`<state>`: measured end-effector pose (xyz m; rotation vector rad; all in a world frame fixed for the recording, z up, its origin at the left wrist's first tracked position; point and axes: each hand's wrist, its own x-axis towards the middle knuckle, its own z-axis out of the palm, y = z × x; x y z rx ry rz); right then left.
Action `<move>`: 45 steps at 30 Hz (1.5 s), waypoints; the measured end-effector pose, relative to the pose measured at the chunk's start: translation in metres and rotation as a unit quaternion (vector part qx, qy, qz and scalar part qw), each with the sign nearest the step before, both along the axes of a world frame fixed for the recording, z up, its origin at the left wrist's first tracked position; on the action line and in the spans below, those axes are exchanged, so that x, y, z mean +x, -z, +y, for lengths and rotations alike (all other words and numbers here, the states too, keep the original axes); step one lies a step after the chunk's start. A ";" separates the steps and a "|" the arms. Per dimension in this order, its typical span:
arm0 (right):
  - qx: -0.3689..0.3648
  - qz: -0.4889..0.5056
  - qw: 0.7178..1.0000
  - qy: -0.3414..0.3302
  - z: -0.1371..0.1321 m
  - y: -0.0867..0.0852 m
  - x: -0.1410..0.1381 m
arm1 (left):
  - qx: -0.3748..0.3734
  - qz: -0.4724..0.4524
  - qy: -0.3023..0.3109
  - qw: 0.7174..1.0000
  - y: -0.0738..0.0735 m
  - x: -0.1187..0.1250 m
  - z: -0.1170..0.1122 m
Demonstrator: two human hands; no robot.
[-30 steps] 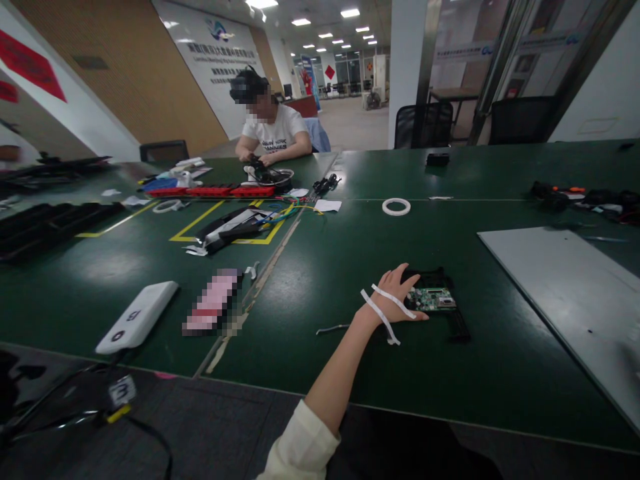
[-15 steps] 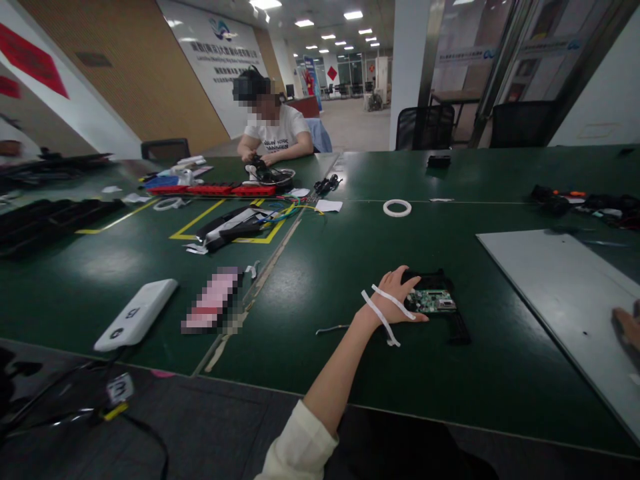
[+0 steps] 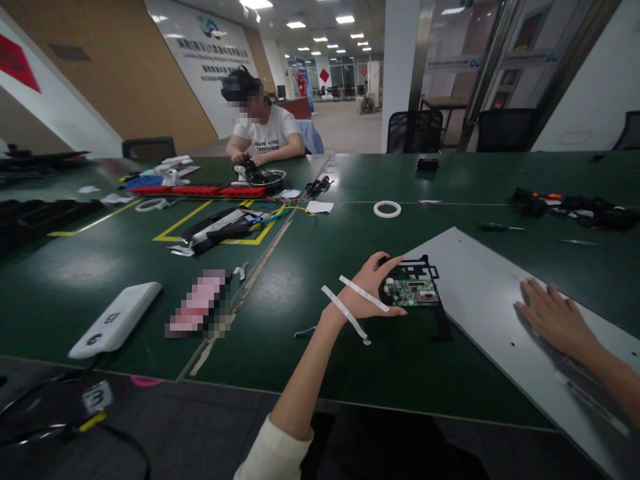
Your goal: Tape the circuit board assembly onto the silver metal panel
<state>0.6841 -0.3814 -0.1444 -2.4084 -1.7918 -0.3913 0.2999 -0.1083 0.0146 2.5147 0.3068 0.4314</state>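
Left hand [image 3: 369, 291], half-curled, grips frame [image 3: 427, 262]; right hand [image 3: 556, 321] splayed on panel [image 3: 490, 293]. Board [image 3: 411, 292] likely light, fragile: hold frame edges.

Hands of the wearer: 1 left hand [image 3: 370, 287], bearing 2 white straps [image 3: 345, 313], and 1 right hand [image 3: 557, 321]. Items at the hands: 1 circuit board [image 3: 413, 292] and 1 pale panel [image 3: 490, 287]. Surroundings include 1 white ring [image 3: 377, 212], 1 white oblong device [image 3: 117, 319], 1 seated co-worker [image 3: 273, 133] and 2 slim tools [image 3: 495, 227].
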 end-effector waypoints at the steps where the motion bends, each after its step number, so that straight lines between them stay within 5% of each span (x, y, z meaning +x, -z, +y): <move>1: -0.010 -0.003 1.000 -0.015 0.009 -0.002 -0.010 | 0.000 0.005 0.003 1.000 -0.003 -0.002 -0.001; 10: -0.033 0.056 0.988 -0.137 0.078 -0.030 -0.091 | -0.006 0.034 0.029 0.999 0.003 -0.020 -0.002; 18: -0.051 0.168 0.948 -0.266 0.121 -0.056 -0.135 | -0.020 0.077 0.005 0.997 0.016 -0.047 0.003; 27: -0.016 0.312 0.901 -0.302 0.158 -0.069 -0.167 | -0.021 0.095 -0.019 0.995 0.041 -0.071 0.003; 36: 0.143 0.486 0.842 -0.184 0.165 -0.060 -0.155 | 0.000 0.110 -0.033 0.993 0.049 -0.075 0.001; 41: 0.133 0.481 0.852 -0.158 0.136 -0.063 -0.150 | 0.002 0.107 -0.032 0.994 0.050 -0.074 0.002; 45: 0.021 0.359 0.898 -0.254 0.105 -0.074 -0.161 | 0.004 0.101 -0.029 0.994 0.050 -0.073 0.002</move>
